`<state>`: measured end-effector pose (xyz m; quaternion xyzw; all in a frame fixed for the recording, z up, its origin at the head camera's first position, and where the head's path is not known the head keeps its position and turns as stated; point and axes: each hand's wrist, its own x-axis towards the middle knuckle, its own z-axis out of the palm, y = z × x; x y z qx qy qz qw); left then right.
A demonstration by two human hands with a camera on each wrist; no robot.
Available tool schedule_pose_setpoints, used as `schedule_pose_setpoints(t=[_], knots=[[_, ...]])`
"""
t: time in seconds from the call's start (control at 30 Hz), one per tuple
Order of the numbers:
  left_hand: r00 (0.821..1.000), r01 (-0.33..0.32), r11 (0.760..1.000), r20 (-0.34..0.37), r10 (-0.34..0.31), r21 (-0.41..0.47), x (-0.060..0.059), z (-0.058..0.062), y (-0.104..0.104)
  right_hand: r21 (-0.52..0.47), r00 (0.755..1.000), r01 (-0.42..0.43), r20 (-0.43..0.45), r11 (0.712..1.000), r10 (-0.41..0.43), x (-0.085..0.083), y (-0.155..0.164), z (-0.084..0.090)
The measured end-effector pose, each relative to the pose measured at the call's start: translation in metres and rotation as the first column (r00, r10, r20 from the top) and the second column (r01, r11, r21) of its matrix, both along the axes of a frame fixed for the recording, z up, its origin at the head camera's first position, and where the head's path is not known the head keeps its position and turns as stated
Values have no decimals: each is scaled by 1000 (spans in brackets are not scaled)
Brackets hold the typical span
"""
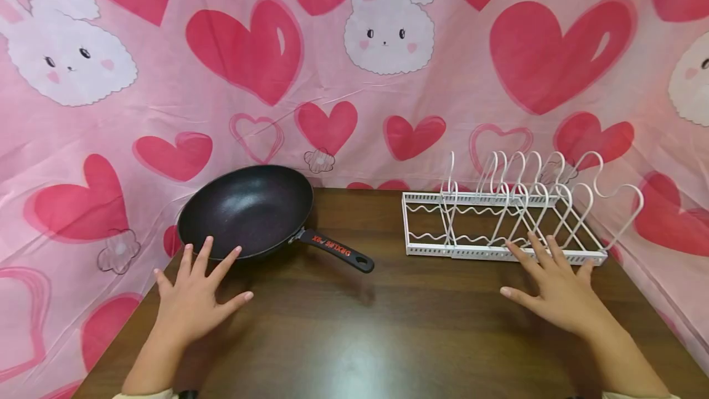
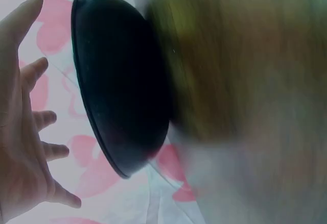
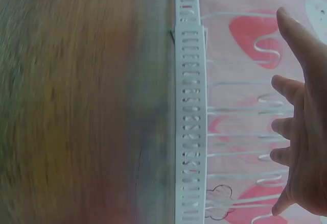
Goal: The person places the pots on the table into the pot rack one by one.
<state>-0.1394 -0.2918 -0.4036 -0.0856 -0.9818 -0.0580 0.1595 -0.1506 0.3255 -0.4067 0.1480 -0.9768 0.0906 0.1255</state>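
A black frying pan (image 1: 249,208) sits at the back left of the table, its handle (image 1: 338,251) with orange lettering pointing right and toward the front. My left hand (image 1: 194,297) is held in front of the pan with its fingers spread, holding nothing. In the left wrist view the pan (image 2: 117,86) shows from the side, apart from the fingers. At the back right stands a white wire rack (image 1: 498,251) with several upright loops. My right hand (image 1: 556,291) is spread in front of it, holding nothing; the rack's slotted side rail (image 3: 191,106) shows in the right wrist view.
Both hands are over a dark brown wooden table (image 1: 354,325). A pink cloth (image 1: 343,85) printed with hearts and rabbits hangs behind the table and along its sides, close to the pan and the rack.
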Motion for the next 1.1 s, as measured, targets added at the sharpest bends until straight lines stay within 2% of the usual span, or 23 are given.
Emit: schedule_pose_setpoints(t=[0.43,0.6,0.87,0.97,1.1], knots=[[993,101,994,-63,-99,39,-4,1,29,-57,995,-99,-33,993,97,-4,-26,1],[986,137,989,-101,-131,48,-5,1,38,-83,986,-152,-78,985,145,-6,-35,2],[959,202,976,-221,-180,83,-9,0,51,-166,943,-297,-203,940,262,-16,-48,3],[949,227,965,-252,-189,131,-10,-2,57,-202,928,-341,-229,918,294,-21,-55,3],[945,261,940,-255,-203,218,-12,-5,67,-241,923,-365,-220,899,315,-26,-67,5]])
